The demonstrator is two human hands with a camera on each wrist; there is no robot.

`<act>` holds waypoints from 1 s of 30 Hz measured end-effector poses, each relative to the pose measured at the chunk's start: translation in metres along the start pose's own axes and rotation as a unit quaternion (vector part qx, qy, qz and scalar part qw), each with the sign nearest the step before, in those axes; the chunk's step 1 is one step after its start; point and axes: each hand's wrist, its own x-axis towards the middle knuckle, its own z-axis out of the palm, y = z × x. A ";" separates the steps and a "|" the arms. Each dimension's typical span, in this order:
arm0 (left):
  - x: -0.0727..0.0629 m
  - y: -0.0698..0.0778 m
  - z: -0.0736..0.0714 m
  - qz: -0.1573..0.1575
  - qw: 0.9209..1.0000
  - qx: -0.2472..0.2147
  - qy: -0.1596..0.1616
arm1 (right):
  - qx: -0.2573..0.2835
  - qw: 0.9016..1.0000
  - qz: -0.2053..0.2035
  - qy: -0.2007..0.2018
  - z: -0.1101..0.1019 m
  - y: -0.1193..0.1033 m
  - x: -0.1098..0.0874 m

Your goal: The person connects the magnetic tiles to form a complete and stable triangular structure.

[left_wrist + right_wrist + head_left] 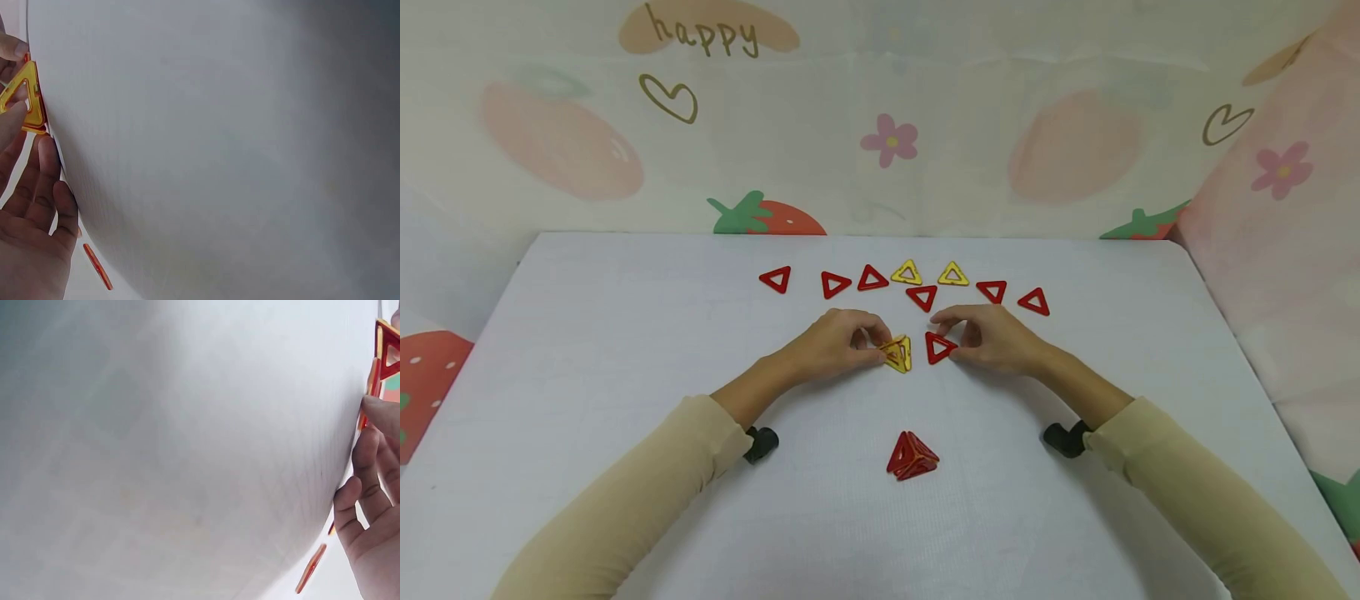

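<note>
My left hand (842, 343) pinches a small cluster of yellow triangular magnetic tiles (898, 354) just above the middle of the table. In the left wrist view the yellow tile (35, 109) shows red edging beside it. Facing it across a narrow gap, a red triangular tile (938, 348) is held between the thumb and fingers of my right hand (996, 337). The right wrist view shows this red tile (369, 403) almost edge-on near the fingertips. Closer to me stands a red pyramid (913, 456) of joined triangular tiles, apart from both hands.
Beyond the hands, loose triangular tiles form an uneven row: several red ones, such as the leftmost tile (786, 280) and rightmost tile (1042, 300), plus two yellow tiles (917, 273). A printed cloth (970, 108) hangs behind the white table (625, 333).
</note>
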 end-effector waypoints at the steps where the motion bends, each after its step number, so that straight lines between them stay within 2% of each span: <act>1: 0.000 0.000 0.000 0.002 1.000 0.001 0.000 | 0.000 1.000 0.000 0.000 0.000 -0.001 0.000; 30: -0.001 0.001 0.002 -0.003 1.000 0.008 -0.001 | -0.033 0.999 -0.002 -0.018 0.012 -0.011 0.005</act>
